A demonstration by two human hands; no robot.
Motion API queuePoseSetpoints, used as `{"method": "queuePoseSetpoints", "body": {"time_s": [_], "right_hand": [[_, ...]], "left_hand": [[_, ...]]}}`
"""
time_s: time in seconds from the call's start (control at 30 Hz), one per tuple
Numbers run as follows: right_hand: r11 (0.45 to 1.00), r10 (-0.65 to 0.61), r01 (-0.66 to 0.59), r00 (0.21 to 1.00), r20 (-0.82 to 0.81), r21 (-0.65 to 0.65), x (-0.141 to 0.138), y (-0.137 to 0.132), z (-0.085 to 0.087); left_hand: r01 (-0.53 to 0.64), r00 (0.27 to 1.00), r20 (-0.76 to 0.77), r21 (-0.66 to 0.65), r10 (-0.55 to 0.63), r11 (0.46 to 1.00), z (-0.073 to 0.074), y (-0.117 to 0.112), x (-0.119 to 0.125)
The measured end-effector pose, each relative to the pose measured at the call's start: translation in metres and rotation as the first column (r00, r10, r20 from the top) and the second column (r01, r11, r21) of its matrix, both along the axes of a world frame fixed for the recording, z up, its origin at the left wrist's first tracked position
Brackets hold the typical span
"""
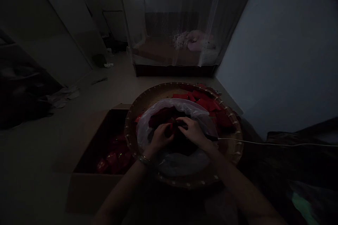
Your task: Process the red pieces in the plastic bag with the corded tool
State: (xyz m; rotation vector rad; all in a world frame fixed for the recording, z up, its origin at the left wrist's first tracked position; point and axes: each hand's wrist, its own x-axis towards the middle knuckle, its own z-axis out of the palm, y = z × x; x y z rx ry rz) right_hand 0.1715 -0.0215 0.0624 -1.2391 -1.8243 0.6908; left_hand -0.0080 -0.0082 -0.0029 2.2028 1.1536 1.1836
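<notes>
Over the mouth of a clear plastic bag (174, 165), my left hand (161, 135) and my right hand (193, 130) meet with bent fingers. The left fingers and thumb close round a small dark red piece (171, 128). My right fingers pinch at its far end; what lies in them is too dark to make out. The bag is spread wide, and its dark red contents (161, 116) show inside. It sits in a round woven bamboo tray (144, 100). Red packets (203, 102) lie along the tray's far right side.
A cardboard box (89, 186) with shiny red packets (112, 160) stands left of the tray. A thin white cable (277, 144) crosses the tray's right rim. Behind is a bed with a sheer curtain (171, 3); a pale wall (285, 49) rises at right. The room is dim.
</notes>
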Motion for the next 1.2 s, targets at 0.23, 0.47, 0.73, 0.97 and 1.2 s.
{"method": "queuePoseSetpoints", "body": {"time_s": [0.23,0.47,0.73,0.97,1.2], "right_hand": [[0.996,0.046,-0.065,0.960,0.276,0.062,-0.004,-0.002,0.004],[0.996,0.084,-0.081,0.872,0.483,-0.027,0.001,-0.004,0.004],[0.992,0.042,0.022,0.864,0.502,-0.120,-0.004,0.005,0.002],[0.992,0.040,-0.020,0.986,0.163,-0.124,-0.002,0.008,0.003],[0.974,0.059,0.007,0.957,0.285,-0.225,0.009,0.006,-0.029]], "left_hand": [[0.015,1.000,-0.024,0.026,-0.015,1.000,-0.006,0.001,0.000],[0.030,0.996,-0.086,-0.013,-0.031,0.999,-0.004,0.001,0.000],[0.091,0.987,-0.129,-0.048,-0.096,0.995,-0.003,0.001,-0.001],[0.083,0.992,-0.094,-0.070,-0.089,0.994,-0.003,0.001,-0.001],[0.000,1.000,0.030,-0.075,0.003,0.997,-0.001,0.001,0.000]]}}
